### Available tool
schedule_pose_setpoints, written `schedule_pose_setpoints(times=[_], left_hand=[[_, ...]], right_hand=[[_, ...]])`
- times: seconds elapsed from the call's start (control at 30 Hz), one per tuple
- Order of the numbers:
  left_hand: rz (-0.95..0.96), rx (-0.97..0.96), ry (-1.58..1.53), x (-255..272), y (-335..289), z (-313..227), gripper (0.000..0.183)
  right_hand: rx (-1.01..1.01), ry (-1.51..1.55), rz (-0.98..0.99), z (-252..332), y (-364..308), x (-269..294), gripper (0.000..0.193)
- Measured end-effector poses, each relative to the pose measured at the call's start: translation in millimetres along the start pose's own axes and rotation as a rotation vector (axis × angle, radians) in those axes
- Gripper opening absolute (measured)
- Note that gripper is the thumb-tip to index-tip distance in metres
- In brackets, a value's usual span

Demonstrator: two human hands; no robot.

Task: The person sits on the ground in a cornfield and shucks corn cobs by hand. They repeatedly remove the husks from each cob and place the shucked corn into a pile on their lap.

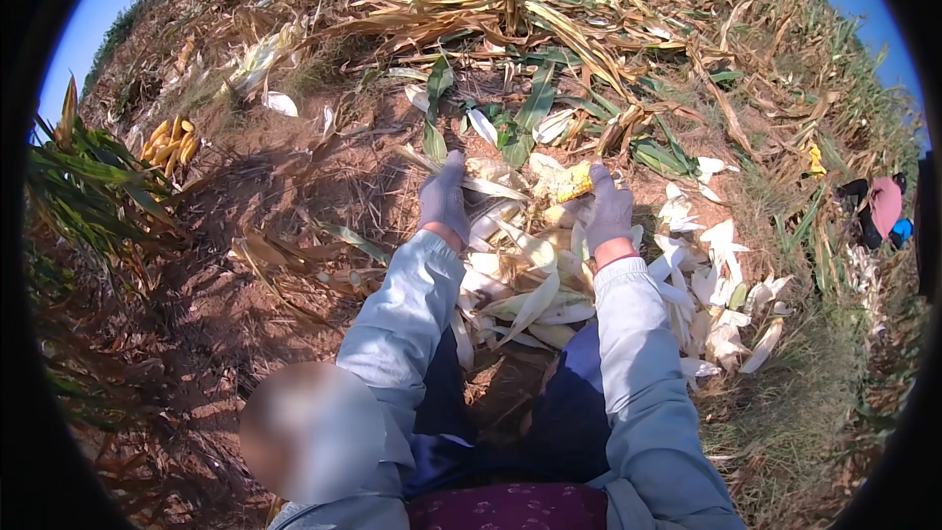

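Observation:
My right hand (609, 208), in a grey glove, is closed on a corn ear (570, 184) with yellow kernels showing; its tip points to the left. My left hand (444, 197), gloved the same way, is closed on a dry pale husk (496, 188) that stretches toward the ear. Whether the husk is joined to the ear is hard to make out. Below and between my hands lies a heap of pale husks (535, 280), and some of them may still cover ears.
Bare ears of corn (171, 144) lie piled on the soil at the left, beside green-leaved stalks (93, 186). Cut dry stalks (442, 15) spread across the far ground. More husks (721, 285) lie to the right. Pink, black and blue items (883, 211) rest at the far right.

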State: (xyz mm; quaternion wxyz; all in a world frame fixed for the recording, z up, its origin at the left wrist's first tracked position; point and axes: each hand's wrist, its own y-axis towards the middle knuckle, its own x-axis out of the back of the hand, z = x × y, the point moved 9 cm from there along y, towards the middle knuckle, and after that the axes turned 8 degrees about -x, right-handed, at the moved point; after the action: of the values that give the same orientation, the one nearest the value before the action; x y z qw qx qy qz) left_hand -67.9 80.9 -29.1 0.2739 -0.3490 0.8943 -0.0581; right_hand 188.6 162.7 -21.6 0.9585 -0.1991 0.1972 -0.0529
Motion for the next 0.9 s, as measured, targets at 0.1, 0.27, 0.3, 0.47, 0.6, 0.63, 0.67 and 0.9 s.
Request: schedule_pose_setpoints(times=[0.1,0.27,0.3,0.47,0.6,0.63,0.67,0.9], left_hand=[[-0.112,-0.034,-0.006,33.4,14.1,-11.5,0.03],[-0.248,-0.141,0.004,66.4,36.1,-19.4,0.04],[-0.297,-0.128,0.049,68.8,32.7,-26.2,0.038],[-0.163,-0.11,0.238,54.7,20.6,-31.5,0.029],[0.227,0.054,0.284,7.2,5.4,5.7,0.023],[0.352,0.117,0.255,-9.6,-2.4,16.3,0.022],[0.466,0.128,0.233,-26.8,-12.8,23.7,0.022],[0.82,0.204,-0.006,-73.8,-41.8,40.3,0.03]], right_hand=[[-0.013,0.155,-0.036,19.5,-7.3,22.1,0.048],[0.104,0.388,0.119,36.1,0.4,35.1,0.043],[0.137,0.403,0.15,40.1,2.8,39.3,0.043],[0.154,0.461,0.321,46.0,-10.2,26.1,0.041],[0.095,0.502,0.457,33.9,-13.7,4.7,0.033],[0.078,0.513,0.496,32.4,-15.7,-2.4,0.033],[0.061,0.491,0.498,29.5,-17.1,-6.6,0.033],[-0.004,0.372,0.707,20.6,-38.8,-45.4,0.036]])
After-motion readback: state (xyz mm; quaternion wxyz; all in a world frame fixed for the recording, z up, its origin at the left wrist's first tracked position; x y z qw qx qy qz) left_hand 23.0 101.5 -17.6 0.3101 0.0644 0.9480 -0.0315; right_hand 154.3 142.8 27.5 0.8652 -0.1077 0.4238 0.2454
